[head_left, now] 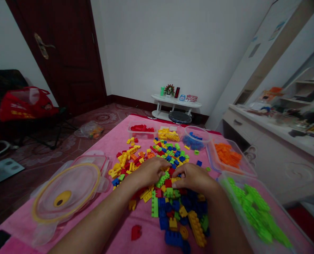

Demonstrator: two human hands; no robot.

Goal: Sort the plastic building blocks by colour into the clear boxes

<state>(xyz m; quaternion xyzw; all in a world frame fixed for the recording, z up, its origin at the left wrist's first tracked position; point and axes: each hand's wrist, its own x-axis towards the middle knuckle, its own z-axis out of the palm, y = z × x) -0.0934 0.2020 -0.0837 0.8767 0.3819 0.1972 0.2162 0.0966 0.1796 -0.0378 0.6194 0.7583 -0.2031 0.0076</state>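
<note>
Forearms (225, 218), green brick (162, 180) between left grip (152, 170) and right grip (194, 177)

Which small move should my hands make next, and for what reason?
Perhaps your left hand should lift the light-green studded plastic block beside it: this piece lies in the mixed-colour plastic pile, while the clear rectangular plastic box beside your right forearm holds light-green pieces.

The single head view looks forward and down from the six o'clock side of the bench (117, 135), close behind the left hand (154, 171) and right hand (192, 176), facing the white wall (138, 53) at twelve, with the dark door (64, 42) at ten.
</note>
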